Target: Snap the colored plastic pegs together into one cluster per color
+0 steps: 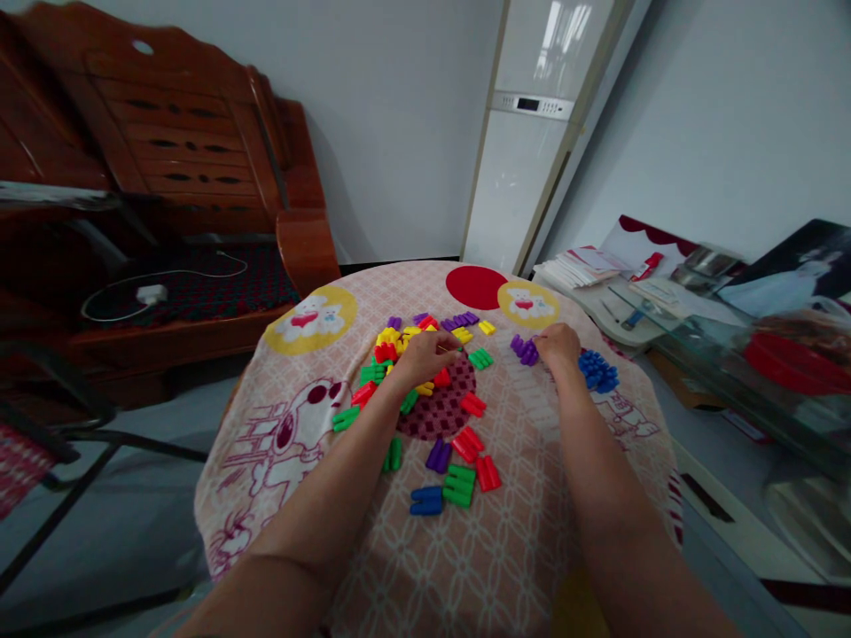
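Over the pile of coloured plastic building blocks [386, 352], my left hand [425, 356] reaches in with bent fingers. Its thumb and fingertips look slightly apart, near yellow blocks [463, 335] and a red block [441, 378]; nothing shows clearly between them. My right hand [559, 344] is farther right, with its fingertips pinched at the edge of a small group of purple blocks [525, 350]. The fingers partly hide what they touch. Just right of that hand lies a heap of blue blocks [598, 371].
Loose red blocks [468, 443], a green block [458, 486], a purple block [439, 455] and a blue block [426, 501] lie nearer me on the patterned tablecloth [519, 549]. A glass-topped side table [745, 354] stands right, a wooden bench [179, 133] at left.
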The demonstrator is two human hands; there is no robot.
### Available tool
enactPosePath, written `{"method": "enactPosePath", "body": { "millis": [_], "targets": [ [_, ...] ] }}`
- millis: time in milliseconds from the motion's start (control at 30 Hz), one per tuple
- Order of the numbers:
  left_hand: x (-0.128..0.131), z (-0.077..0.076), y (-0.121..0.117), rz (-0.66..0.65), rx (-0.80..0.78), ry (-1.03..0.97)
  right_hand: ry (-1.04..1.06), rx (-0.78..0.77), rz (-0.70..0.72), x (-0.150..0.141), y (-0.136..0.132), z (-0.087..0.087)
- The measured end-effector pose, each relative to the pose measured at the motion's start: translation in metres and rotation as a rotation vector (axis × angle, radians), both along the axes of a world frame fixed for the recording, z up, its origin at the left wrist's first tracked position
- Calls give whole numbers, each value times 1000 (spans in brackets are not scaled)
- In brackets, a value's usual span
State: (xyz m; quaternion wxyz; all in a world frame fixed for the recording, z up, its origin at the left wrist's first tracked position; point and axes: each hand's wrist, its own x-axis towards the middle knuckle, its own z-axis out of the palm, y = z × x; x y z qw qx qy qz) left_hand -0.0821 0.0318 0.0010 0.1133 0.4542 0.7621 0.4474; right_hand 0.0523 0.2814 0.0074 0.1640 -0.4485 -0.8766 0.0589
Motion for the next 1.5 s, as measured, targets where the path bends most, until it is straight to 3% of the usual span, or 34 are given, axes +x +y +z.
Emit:
{"method": "enactPosePath", "body": {
  "millis": [167, 300, 400, 500, 567, 700, 800, 867, 1033, 1200, 1333, 1500],
  "targets": [
    [-6, -2, -3, 11, 30, -5, -18, 45, 18, 3, -2, -1],
    [-18, -2, -8, 45, 55, -13, 70, 129, 43, 8, -24, 11],
    [-25, -2, -12, 83, 80, -48, 103, 74, 271, 11, -63, 21],
    [-28, -4, -13, 88, 105, -111, 23, -203, 730, 18, -114, 25],
    [-30, -4, -14, 82, 111, -137, -148, -284, 949, 24, -145, 23],
    [-29, -2, -15, 91, 113, -146, -463, -100, 1079, 37, -185, 14],
    [-27, 1, -16, 91, 106, -146, -486, -68, 1121, 40, -197, 11],
    [-26, 3, -16, 95, 95, -138, -453, -134, 1135, 39, -198, 11],
    [-24, 6, -17, 99, 88, -134, -91, -329, 940, 31, -166, 19],
    [-24, 5, -17, 88, 109, -150, 233, -88, 635, 21, -81, 38],
    [-24, 4, -16, 90, 110, -157, 131, 167, 433, 10, -27, 47],
    [-24, 4, -16, 99, 98, -158, -149, 298, 348, -3, 1, 42]
  ]
}}
